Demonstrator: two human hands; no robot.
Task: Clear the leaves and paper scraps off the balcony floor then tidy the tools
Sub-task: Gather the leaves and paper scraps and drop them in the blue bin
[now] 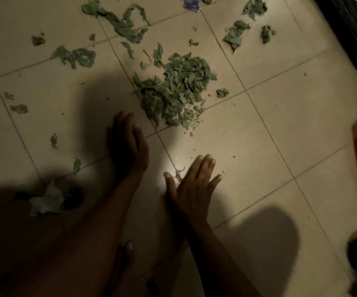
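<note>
Sweeping crumbs (233,156) into the leaf pile (177,91) is best done with palms low; left hand (128,144) and right hand (192,181), both released and empty, lie on the floor (280,125)

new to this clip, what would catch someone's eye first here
First the heaped pile of green leaves in the middle of the tiled floor, lit among shadows. Just below it two bare hands reach out with straight fingers: the left hand on edge in shadow, the right hand palm down in the light. Loose leaf scraps dot the top; crumpled white paper lies lower left.
</note>
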